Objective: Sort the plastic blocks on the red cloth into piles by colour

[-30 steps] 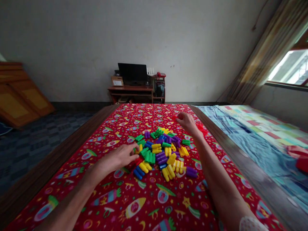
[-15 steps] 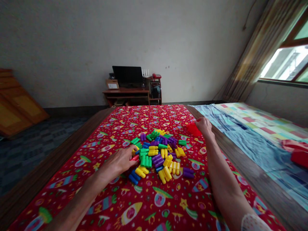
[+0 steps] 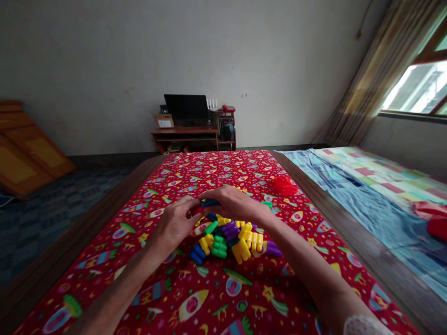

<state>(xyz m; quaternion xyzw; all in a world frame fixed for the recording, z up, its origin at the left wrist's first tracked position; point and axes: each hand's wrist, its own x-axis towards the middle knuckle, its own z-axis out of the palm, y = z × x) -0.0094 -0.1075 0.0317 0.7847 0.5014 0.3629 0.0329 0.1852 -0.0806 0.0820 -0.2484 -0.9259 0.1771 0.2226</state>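
Note:
Over the far left side of a pile of plastic toy blocks, my two hands are close together. My left hand (image 3: 179, 217) is closed around a red toy block (image 3: 198, 211), of which only a small part shows. My right hand (image 3: 232, 201) reaches across from the right, its fingers bent over a blue toy block (image 3: 210, 203) beside the red one. Whether the two blocks touch I cannot tell. Below the hands lie yellow blocks (image 3: 240, 251), green blocks (image 3: 219, 246), purple blocks (image 3: 230, 230) and blue blocks (image 3: 197, 254). My right hand and forearm hide the back of the pile.
A heap of red blocks (image 3: 284, 185) sits apart at the table's right side. The red patterned cloth (image 3: 230, 309) covers the table, with brown edges (image 3: 300, 177) showing. To the right is a bed (image 3: 349, 195); a desk with a monitor (image 3: 186, 109) stands against the far wall.
My right hand has moved left from the red heap to meet my left hand above the pile. A green block near the front has shifted, and the blue block now shows between the hands.

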